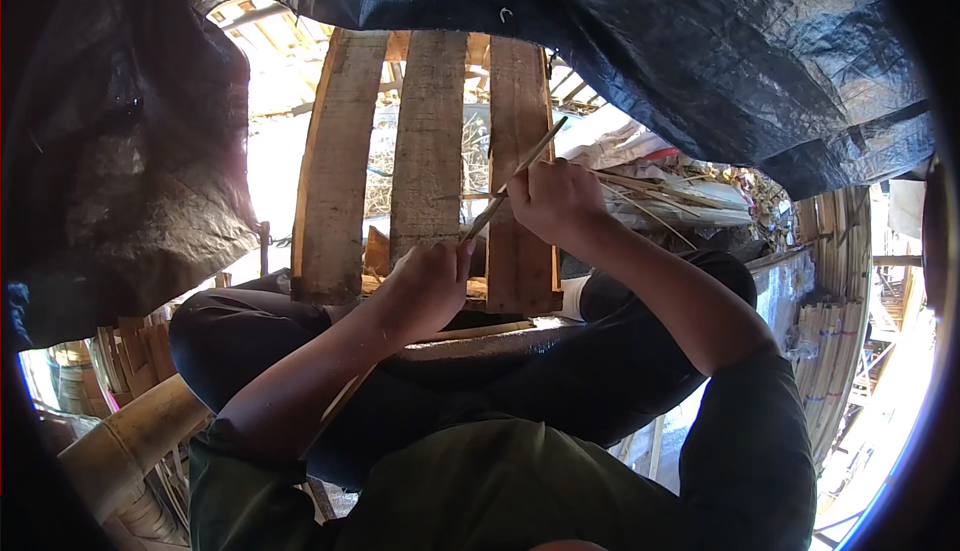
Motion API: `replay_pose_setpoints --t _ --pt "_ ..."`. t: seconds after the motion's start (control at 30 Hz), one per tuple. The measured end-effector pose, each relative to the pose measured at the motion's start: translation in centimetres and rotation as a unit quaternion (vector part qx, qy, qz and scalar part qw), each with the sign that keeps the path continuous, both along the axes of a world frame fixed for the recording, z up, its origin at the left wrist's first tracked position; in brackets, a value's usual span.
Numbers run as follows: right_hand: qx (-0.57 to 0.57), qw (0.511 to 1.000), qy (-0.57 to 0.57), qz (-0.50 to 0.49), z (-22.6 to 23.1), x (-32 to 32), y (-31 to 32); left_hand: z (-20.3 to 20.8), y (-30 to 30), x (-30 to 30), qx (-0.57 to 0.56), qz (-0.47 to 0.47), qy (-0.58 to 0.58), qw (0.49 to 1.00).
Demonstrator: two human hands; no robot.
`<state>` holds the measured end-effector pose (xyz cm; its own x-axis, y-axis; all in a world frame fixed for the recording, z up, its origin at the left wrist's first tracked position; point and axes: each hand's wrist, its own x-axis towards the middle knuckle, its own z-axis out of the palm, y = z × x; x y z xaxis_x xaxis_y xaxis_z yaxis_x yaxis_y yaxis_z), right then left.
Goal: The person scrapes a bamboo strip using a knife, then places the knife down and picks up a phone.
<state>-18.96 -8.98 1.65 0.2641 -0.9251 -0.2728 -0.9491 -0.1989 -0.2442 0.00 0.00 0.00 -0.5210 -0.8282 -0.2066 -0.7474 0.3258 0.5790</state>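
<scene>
A thin pale strip, seemingly split bamboo [487,217], slants over a slatted wooden bench [427,141] in front of my lap. My left hand [428,286] is closed around its lower part, above the bench's near edge. Farther up and to the right, my right hand [556,199] is closed at the strip, whose tip sticks out beyond the fingers. A short thin piece points left from near my right hand; I cannot make out whether it is a blade or another strip. Below my left forearm another length of strip shows, partly hidden by the arm.
Dark plastic sheeting [720,51] hangs across the top and left. Loose bamboo strips [665,194] lie right of the bench. Bundled strips [832,351] stand at the far right. A thick bamboo pole [135,441] is at the lower left, close to my knee.
</scene>
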Motion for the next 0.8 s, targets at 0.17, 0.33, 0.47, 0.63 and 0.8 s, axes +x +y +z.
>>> replay_pose_setpoints --t 0.17,0.33,0.47,0.63,0.8 --pt "-0.089 0.992 0.091 -0.002 -1.3 0.4 -0.4 2.4 0.7 1.5 0.050 0.108 0.033 0.992" --pt "-0.091 0.991 0.095 -0.001 -1.0 -2.2 -2.4 1.1 1.4 0.9 0.032 0.121 0.052 0.991" --pt "-0.049 0.995 0.076 0.046 1.1 1.8 2.3 2.0 1.8 0.5 0.013 0.123 -0.044 0.991" --pt "-0.132 0.988 0.076 0.015 -1.6 -2.0 -1.7 1.7 2.2 0.1 -0.001 0.121 -0.055 0.991" --pt "-0.073 0.996 0.045 0.003 -0.8 0.3 2.3 1.6 2.4 -0.3 0.014 0.132 -0.072 0.989"
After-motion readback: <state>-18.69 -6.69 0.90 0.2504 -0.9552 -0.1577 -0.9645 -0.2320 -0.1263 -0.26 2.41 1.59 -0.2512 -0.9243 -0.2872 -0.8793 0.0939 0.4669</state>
